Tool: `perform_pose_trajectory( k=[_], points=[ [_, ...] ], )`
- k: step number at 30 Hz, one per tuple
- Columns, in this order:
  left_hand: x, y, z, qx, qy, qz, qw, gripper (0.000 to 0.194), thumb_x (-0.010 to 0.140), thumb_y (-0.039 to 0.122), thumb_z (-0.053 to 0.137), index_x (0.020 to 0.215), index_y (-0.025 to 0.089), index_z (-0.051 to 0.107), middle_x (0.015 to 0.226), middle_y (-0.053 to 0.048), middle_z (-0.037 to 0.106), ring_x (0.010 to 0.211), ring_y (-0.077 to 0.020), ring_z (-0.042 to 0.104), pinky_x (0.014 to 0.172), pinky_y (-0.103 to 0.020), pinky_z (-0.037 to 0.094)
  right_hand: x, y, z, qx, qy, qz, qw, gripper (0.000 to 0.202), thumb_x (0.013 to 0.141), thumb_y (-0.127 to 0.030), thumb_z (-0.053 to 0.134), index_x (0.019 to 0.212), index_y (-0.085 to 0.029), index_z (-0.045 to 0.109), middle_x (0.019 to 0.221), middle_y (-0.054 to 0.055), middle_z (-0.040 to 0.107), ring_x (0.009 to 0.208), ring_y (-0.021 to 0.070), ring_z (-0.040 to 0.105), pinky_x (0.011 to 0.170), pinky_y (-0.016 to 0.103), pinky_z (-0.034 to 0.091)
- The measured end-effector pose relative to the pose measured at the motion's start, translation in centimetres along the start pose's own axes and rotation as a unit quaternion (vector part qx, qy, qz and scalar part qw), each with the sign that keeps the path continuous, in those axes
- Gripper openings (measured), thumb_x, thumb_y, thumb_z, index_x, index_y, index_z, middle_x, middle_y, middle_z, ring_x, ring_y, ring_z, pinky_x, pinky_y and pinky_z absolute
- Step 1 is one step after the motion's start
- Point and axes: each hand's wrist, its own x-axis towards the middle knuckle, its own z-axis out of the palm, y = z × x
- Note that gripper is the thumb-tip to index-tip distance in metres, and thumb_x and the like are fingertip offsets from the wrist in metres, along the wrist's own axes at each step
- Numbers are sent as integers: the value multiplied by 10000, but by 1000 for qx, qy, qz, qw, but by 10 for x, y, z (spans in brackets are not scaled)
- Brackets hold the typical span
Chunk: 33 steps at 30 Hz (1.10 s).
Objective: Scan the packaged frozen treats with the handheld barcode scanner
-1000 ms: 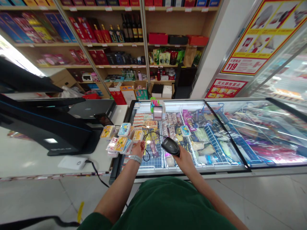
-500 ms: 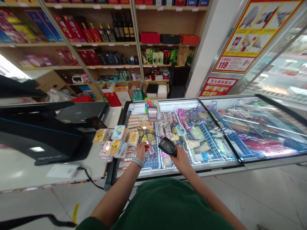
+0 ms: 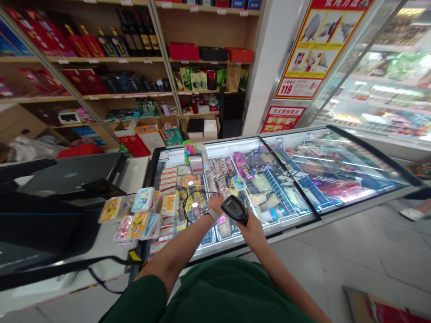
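Observation:
My right hand [image 3: 252, 228] is wrapped round the handle of a black barcode scanner [image 3: 235, 209], held over the glass top of the chest freezer. My left hand [image 3: 216, 202], with a pale watch on the wrist, reaches across just left of the scanner's head; its fingers are partly hidden and small. A little beyond both hands, a small blue-lidded pack [image 3: 238, 183] lies on the glass. To the left, several lidded packs in yellow [image 3: 138, 224], blue and white [image 3: 142, 199] are grouped at the freezer's end. The scanner's black cable [image 3: 185, 202] loops beside my left hand.
Frozen goods in wire baskets [image 3: 279, 190] show beneath the freezer's glass. A colourful toy-like item [image 3: 190, 151] stands at its back edge. Black counter equipment [image 3: 40, 224] is at the left. Shelves [image 3: 205, 27] of boxes and bottles line the wall behind. A person's foot [image 3: 412, 213] shows at the right.
The view has turned right, so the counter and packs sit further left. My left hand has moved right, away from the packs, up close to the scanner. My right hand still holds the scanner.

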Motion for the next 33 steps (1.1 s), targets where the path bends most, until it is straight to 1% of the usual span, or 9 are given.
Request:
perform_pose_trajectory(
  k=[3, 5, 7, 9, 14, 18, 25, 29, 33],
  points=[
    [19, 7, 20, 65, -40, 11, 997, 246, 827, 371, 642, 956, 162, 637, 1119, -105, 626, 1152, -265, 530, 1018, -500, 373, -1, 6, -4, 11, 23, 25, 999, 287, 770, -214, 579, 1054, -178, 566, 941, 80, 678, 910, 243, 642, 785, 331, 487],
    [33, 13, 34, 98, -63, 29, 993, 279, 848, 382, 616, 1006, 153, 629, 1170, -103, 608, 1181, -260, 513, 1048, -516, 348, -2, 11, -6, 4, 38, 45, 998, 285, 764, -209, 578, 1047, -178, 568, 933, 78, 678, 904, 245, 641, 787, 336, 487],
    [47, 19, 46, 123, -81, 52, 988, 278, 786, 358, 690, 971, 155, 648, 1201, -159, 597, 1281, -331, 432, 1096, -533, 271, -2, 14, -8, -1, 46, 56, 997, 268, 758, -202, 568, 1025, -175, 571, 927, 77, 675, 900, 248, 640, 784, 342, 489],
    [60, 23, 58, 142, -95, 75, 982, 345, 737, 340, 736, 1030, 181, 645, 1301, -185, 543, 1372, -372, 311, 1132, -542, 189, -3, 17, -9, 2, 55, 60, 997, 282, 753, -200, 560, 1033, -175, 573, 945, 78, 675, 913, 251, 638, 789, 349, 492],
    [81, 26, 77, 176, -115, 102, 972, 647, 684, 302, 768, 1279, 204, 531, 1492, -181, 348, 1453, -374, 95, 1151, -582, 0, -7, 14, -14, 25, 74, 75, 994, 277, 731, -205, 565, 1006, -193, 596, 908, 56, 693, 857, 241, 649, 749, 338, 508],
    [89, 23, 79, 196, -121, 109, 967, 680, 682, 235, 754, 1311, 163, 508, 1483, -228, 336, 1439, -427, 101, 1118, -636, -57, -9, 12, -18, 43, 85, 79, 992, 282, 739, -228, 581, 1020, -203, 589, 894, 48, 699, 853, 245, 660, 747, 339, 517],
    [80, 19, 72, 208, -132, 128, 961, 496, 743, 199, 688, 1225, 171, 574, 1415, -216, 437, 1408, -410, 222, 1132, -614, 20, -7, 14, -14, 26, 86, 81, 993, 296, 756, -270, 583, 1040, -187, 589, 921, 64, 697, 884, 251, 662, 759, 335, 513],
    [68, 16, 64, 209, -128, 126, 961, 305, 836, 223, 592, 1127, 140, 627, 1342, -227, 507, 1356, -383, 329, 1121, -593, 137, -5, 10, -11, 36, 73, 71, 994, 256, 760, -271, 576, 1002, -189, 580, 882, 55, 691, 838, 237, 660, 731, 320, 508],
    [52, 14, 53, 210, -132, 114, 962, 300, 876, 329, 581, 1117, 153, 613, 1279, -139, 560, 1243, -283, 470, 1075, -536, 315, -5, 5, -8, 24, 68, 62, 995, 220, 757, -267, 569, 964, -191, 573, 854, 56, 683, 809, 237, 653, 714, 318, 499]
  ],
)
